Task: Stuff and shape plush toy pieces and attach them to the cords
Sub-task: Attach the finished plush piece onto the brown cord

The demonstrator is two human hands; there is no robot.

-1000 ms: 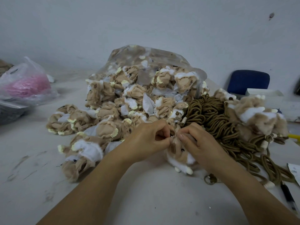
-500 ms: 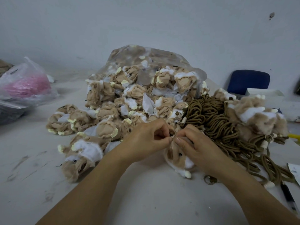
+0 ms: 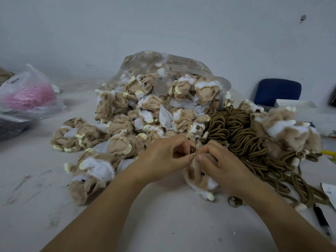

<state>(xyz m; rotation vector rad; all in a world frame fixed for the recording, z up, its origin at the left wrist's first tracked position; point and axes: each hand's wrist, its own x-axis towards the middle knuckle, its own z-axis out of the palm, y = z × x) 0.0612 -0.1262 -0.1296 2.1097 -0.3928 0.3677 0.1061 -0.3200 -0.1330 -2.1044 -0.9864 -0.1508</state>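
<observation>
A tan and white plush toy piece [image 3: 198, 180] with a black eye lies on the table in front of me. My right hand [image 3: 223, 164] grips its top from the right. My left hand [image 3: 167, 157] pinches a small metal ring [image 3: 193, 149] at the toy's top edge, fingertips meeting those of the right hand. A heap of brown cords [image 3: 234, 131] lies just behind my right hand. A big pile of unstuffed plush pieces [image 3: 145, 113] spills from a clear bag behind my left hand.
Finished fluffy toys [image 3: 289, 128] sit on the cords at the right. A plastic bag with pink contents [image 3: 27, 93] stands at far left. A loose ring [image 3: 233, 202], a black pen [image 3: 322, 222] and a blue chair [image 3: 276, 91] are on the right.
The plush piece has turned slightly under my right hand, its eye now showing. Both hands stay together at its top, fingers working the ring.
</observation>
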